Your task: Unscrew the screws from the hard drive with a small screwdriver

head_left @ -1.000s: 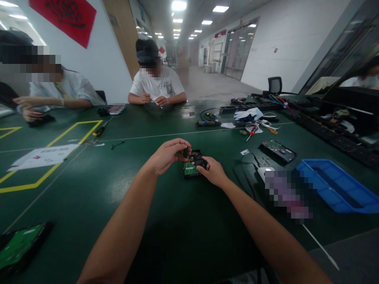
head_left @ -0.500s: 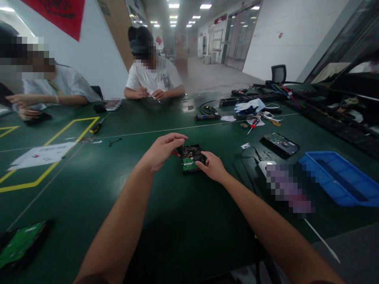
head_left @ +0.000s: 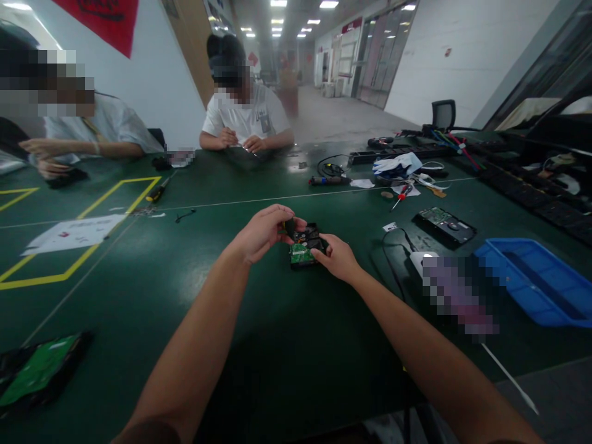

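A small black hard drive (head_left: 306,245) with a green circuit board facing up lies on the green table (head_left: 287,345) in front of me. My left hand (head_left: 263,231) is closed around a dark-handled tool, probably a screwdriver (head_left: 289,226), held upright over the drive's far left corner. My right hand (head_left: 337,258) grips the drive's right side, fingers curled on its edge.
Another hard drive (head_left: 446,223) lies to the right, beside a blue tray (head_left: 536,280). A green circuit board (head_left: 39,373) sits at the near left. Tools, cables and a red screwdriver (head_left: 401,196) lie farther back. Two other people sit across the table; yellow tape marks the left.
The camera view has shifted slightly. My left hand has stayed over the drive with the tool, shifting a little; my right hand keeps its grip.
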Demonstrator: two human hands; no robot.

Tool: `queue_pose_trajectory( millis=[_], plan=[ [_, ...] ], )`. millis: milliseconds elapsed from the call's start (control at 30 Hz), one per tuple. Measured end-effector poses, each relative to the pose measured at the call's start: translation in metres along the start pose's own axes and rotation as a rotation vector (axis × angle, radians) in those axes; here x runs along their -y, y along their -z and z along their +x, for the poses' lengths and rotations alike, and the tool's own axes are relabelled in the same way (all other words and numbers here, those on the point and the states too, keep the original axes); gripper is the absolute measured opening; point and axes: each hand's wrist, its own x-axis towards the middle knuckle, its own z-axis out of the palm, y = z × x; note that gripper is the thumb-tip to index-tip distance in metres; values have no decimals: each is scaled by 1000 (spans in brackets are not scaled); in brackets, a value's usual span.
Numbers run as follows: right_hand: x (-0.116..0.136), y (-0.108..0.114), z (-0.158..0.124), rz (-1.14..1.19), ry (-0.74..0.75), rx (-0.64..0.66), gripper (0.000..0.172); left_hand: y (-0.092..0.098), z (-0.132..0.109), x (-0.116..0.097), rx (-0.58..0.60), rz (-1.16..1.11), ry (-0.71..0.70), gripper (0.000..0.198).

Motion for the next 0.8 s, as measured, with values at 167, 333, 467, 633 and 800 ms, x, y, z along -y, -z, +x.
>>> queue_pose_trajectory(
  millis=[167,333,467,633,800],
  plan=[
    [-1,-2,0,-20,-43,-5,57,3,0,-2,-6,103,-41,14],
    [-2,-3,0,-9,-48,-17,57,2,-1,-4,3,124,-38,17],
    [-3,-3,0,-10,-40,-12,57,1,-1,-3,5,49,14,21],
    [-3,-2,1,-26,-33,3,58,3,0,0,-44,6,10,18],
    [-1,-2,0,-19,-41,-11,57,6,1,-1,-37,158,-70,17]
  ],
)
